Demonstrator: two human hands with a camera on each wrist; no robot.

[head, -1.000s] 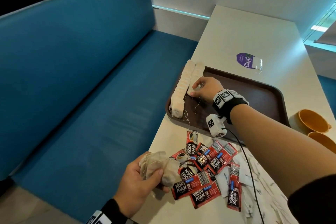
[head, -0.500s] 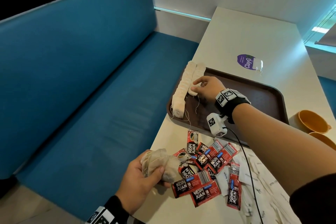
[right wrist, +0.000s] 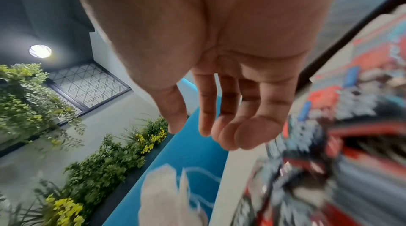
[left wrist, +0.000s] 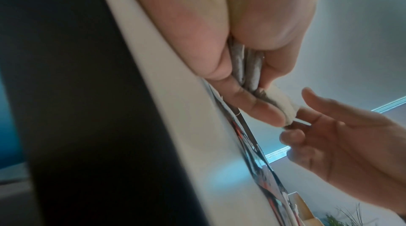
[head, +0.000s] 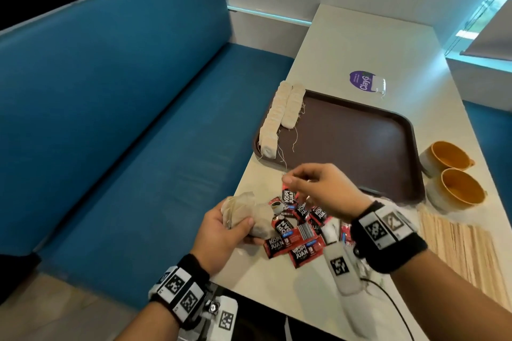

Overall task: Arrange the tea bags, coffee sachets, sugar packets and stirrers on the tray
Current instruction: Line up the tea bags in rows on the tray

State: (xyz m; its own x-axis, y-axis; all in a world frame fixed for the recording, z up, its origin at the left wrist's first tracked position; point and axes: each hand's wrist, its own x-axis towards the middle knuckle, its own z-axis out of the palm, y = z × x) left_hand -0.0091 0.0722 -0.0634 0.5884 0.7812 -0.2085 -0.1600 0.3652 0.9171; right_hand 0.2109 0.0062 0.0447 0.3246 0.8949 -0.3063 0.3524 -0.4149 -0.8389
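Two rows of tea bags (head: 279, 116) lie along the left edge of the brown tray (head: 360, 144). My left hand (head: 221, 232) grips a bunch of loose tea bags (head: 249, 216) at the table's near left edge; the left wrist view shows the bunch (left wrist: 248, 72) pinched between thumb and fingers. My right hand (head: 313, 188) hovers empty over the pile of red coffee sachets (head: 296, 238), fingers relaxed and pointing toward the bunch. In the right wrist view its fingers (right wrist: 228, 118) hang loosely above blurred sachets (right wrist: 351, 125). White sugar packets (head: 329, 232) lie partly hidden under my right wrist. Wooden stirrers (head: 457, 252) lie at the right.
Two orange cups (head: 451, 174) stand right of the tray. A purple-labelled packet (head: 365, 83) lies beyond the tray on the white table (head: 360, 44). A blue bench seat (head: 124, 147) runs along the table's left side.
My right hand has left the tea bag rows on the tray and come back toward me, now over the sachets near my left hand. The left hand still holds its bunch.
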